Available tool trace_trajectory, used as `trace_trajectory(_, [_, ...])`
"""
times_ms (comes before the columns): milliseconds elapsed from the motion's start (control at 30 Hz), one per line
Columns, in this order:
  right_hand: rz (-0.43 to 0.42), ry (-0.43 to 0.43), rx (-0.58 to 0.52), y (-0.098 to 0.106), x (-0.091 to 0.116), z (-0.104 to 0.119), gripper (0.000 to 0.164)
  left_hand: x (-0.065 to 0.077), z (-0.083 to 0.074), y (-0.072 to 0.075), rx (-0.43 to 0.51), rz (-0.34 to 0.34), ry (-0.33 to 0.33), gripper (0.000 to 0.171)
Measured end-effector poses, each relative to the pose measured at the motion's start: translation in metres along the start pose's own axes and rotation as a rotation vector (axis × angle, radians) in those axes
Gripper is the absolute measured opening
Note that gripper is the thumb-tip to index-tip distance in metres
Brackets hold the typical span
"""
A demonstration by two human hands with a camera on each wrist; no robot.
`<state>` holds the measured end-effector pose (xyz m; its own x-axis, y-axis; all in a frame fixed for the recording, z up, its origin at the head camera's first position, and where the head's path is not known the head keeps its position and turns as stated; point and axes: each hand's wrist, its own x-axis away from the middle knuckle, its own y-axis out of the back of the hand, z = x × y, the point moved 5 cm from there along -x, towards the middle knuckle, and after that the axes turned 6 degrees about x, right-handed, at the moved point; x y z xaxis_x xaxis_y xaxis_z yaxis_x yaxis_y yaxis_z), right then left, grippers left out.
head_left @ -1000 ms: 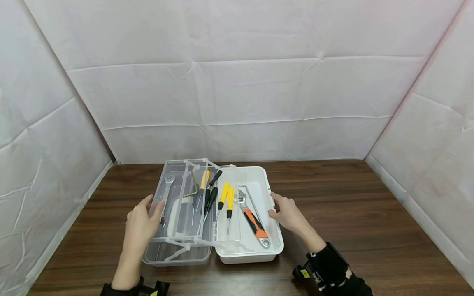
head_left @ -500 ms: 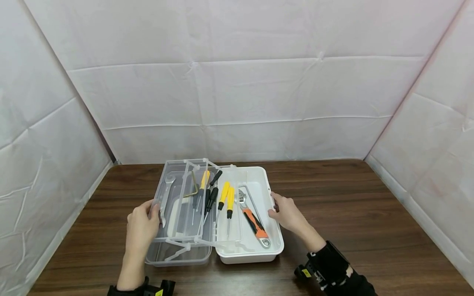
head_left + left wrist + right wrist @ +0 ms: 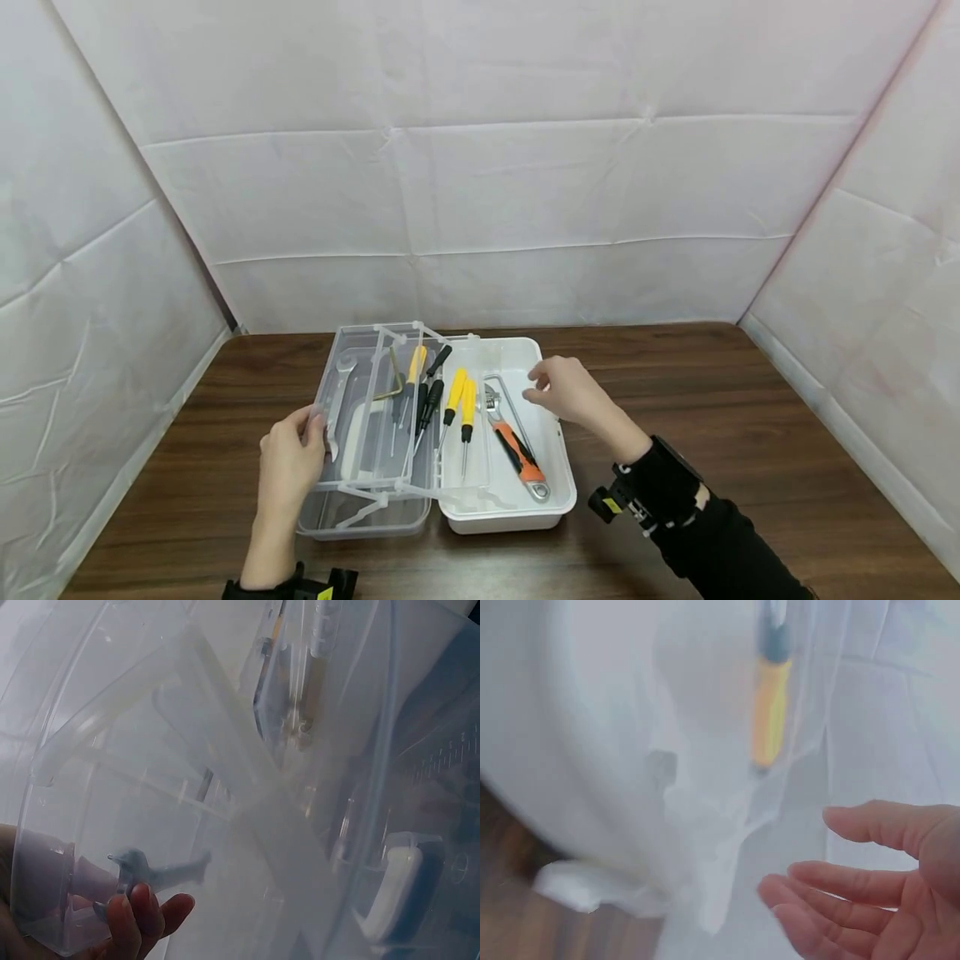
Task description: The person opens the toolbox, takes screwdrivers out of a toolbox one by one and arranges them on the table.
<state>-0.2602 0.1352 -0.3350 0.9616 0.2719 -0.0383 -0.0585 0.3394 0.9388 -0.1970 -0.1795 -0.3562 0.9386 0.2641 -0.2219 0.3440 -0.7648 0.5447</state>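
An opened toolbox has a white base (image 3: 553, 467) on the right and a clear plastic tray (image 3: 375, 484) on hinged arms at left. My left hand (image 3: 288, 458) pinches the tray's left wall, beside a silver wrench (image 3: 340, 387); in the left wrist view its fingers (image 3: 148, 911) lie in front of the plastic. Over the base's right wall hovers my right hand (image 3: 573, 390), fingers loosely bent, holding nothing. The base contains an orange-and-black adjustable wrench (image 3: 517, 454), a silver hex key (image 3: 506, 400) and yellow-handled screwdrivers (image 3: 468, 404).
A clear lower shell (image 3: 405, 525) sits beneath the tray. Black-handled screwdrivers (image 3: 431, 404) and a brass-coloured hex key (image 3: 395, 375) show around the toolbox's middle. White sheets (image 3: 525, 192) enclose the brown wooden table (image 3: 675, 417) at the back and sides.
My right hand has left the base's right wall and moved up and slightly left above its rim. The left hand has slid slightly right and down along the tray's wall.
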Motion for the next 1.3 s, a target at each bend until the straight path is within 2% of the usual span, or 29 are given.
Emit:
trace_trajectory(267, [-0.027,0.052,0.076,0.012,-0.013,0.055,0.014,0.0,0.0,-0.001,0.0,-0.023,-0.013,0.03])
trace_trajectory(333, [-0.01,0.07,0.109,0.011,-0.018,0.066,0.02,0.0,0.0,-0.001,-0.001,-0.028,-0.012,0.03])
trace_trajectory(433, [0.036,0.078,0.143,0.007,-0.025,0.08,0.039,0.0,0.0,0.0,0.003,-0.033,-0.008,0.03])
trace_trajectory(500, [0.072,0.059,0.146,0.002,-0.029,0.086,0.041,0.0,0.001,0.0,0.005,-0.037,-0.008,0.03])
trace_trajectory(733, [0.148,0.003,0.153,-0.018,-0.039,0.095,0.032,0.0,0.001,0.0,0.008,-0.041,-0.009,0.03])
trace_trajectory(933, [0.136,-0.038,0.176,-0.026,-0.043,0.095,0.026,0.0,0.001,-0.001,0.021,-0.033,0.001,0.031])
trace_trajectory(1233, [0.119,-0.038,0.234,-0.036,-0.042,0.096,0.021,0.001,0.001,-0.001,0.017,-0.032,0.005,0.031])
trace_trajectory(1300, [0.112,-0.015,0.242,-0.037,-0.041,0.097,0.02,0.001,0.001,-0.001,0.014,-0.033,0.008,0.031])
